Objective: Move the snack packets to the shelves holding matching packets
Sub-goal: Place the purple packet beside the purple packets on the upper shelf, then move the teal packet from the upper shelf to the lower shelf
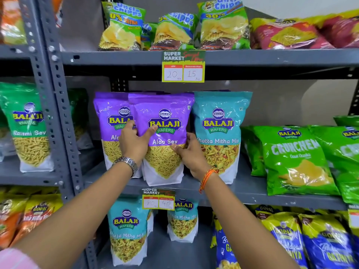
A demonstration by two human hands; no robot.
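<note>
Light was bright and even, with soft shadows under the shelves. The centre was sharp; the edges blurred and bowed, and glare sheened the packets.

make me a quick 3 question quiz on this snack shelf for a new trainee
1. True or false: both hands hold the front purple Aloo Sev packet.
2. Which packet stands directly right of it on the middle shelf? A) Ratlami Sev B) Khatta Mitha Mix C) Uncle Chipps
3. Which wrist wears the metal watch?

Key
1. True: the left hand grips its left edge and the right hand its right edge.
2. B, the teal Khatta Mitha Mix packet; matching teal packets sit one shelf lower.
3. The left; the right wrist has an orange thread band.
</note>
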